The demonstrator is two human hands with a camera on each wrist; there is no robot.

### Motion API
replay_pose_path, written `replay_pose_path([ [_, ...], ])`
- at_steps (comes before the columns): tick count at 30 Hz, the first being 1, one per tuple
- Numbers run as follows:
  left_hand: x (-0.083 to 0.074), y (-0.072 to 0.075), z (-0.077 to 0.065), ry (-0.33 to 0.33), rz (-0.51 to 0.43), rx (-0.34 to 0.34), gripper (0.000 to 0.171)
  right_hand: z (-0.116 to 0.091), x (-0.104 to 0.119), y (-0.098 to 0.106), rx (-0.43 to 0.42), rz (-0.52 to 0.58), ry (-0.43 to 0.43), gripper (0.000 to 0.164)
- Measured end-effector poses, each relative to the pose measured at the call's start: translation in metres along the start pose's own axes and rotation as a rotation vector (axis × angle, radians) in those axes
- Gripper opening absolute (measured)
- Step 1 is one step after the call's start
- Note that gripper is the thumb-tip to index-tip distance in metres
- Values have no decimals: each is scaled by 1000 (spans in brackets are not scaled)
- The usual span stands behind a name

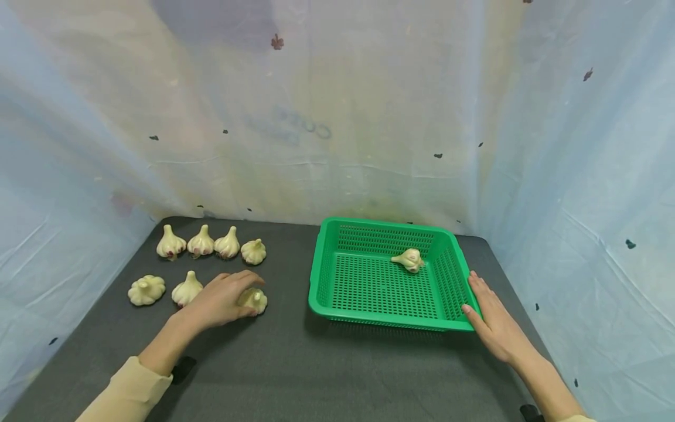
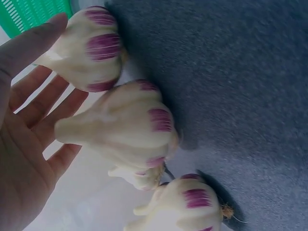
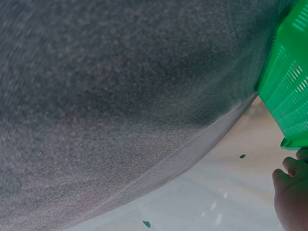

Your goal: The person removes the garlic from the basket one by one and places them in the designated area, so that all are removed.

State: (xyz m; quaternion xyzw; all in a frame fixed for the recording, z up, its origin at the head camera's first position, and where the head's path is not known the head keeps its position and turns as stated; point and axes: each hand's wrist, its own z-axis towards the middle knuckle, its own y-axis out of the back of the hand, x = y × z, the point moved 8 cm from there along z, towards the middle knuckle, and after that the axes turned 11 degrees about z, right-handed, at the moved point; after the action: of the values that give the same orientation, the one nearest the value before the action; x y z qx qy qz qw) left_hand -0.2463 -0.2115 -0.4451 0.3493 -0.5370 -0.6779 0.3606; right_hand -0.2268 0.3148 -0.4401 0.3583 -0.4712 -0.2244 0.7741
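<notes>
My left hand [image 1: 224,302] is around a garlic bulb [image 1: 254,300], the right-hand one of the near row. In the left wrist view its thumb [image 2: 36,41] lies in front of that bulb [image 2: 96,48], while the other fingers are spread behind it; firm contact cannot be told. Another garlic bulb [image 2: 122,122] sits close by the palm. My right hand [image 1: 495,322] rests, fingers extended, on the right rim of a green plastic basket [image 1: 379,319]. One garlic bulb [image 1: 411,260] lies on its side inside the basket.
Behind the left hand stands a far row of garlic bulbs [image 1: 200,241]. Two more, a left one [image 1: 146,290] and a middle one [image 1: 187,288], share the near row. The dark cloth-covered table [image 1: 337,375] is bordered by pale hanging sheets [image 1: 337,117].
</notes>
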Motion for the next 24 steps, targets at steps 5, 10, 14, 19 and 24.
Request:
replay_pose_path([
  [5,-6,4,4,9,-16,-7,55,-1,0,0,3,0,-4,69],
  [10,-18,12,13,13,-54,-22,56,-1,0,0,3,3,-4,69],
  [14,-32,22,26,1,-87,-62,55,-1,-1,0,10,1,-14,69],
  [19,-50,37,43,-23,-137,-114,52,-1,1,0,9,1,-7,69],
  [24,-66,50,60,-66,-206,-158,51,-2,3,0,1,9,7,68],
])
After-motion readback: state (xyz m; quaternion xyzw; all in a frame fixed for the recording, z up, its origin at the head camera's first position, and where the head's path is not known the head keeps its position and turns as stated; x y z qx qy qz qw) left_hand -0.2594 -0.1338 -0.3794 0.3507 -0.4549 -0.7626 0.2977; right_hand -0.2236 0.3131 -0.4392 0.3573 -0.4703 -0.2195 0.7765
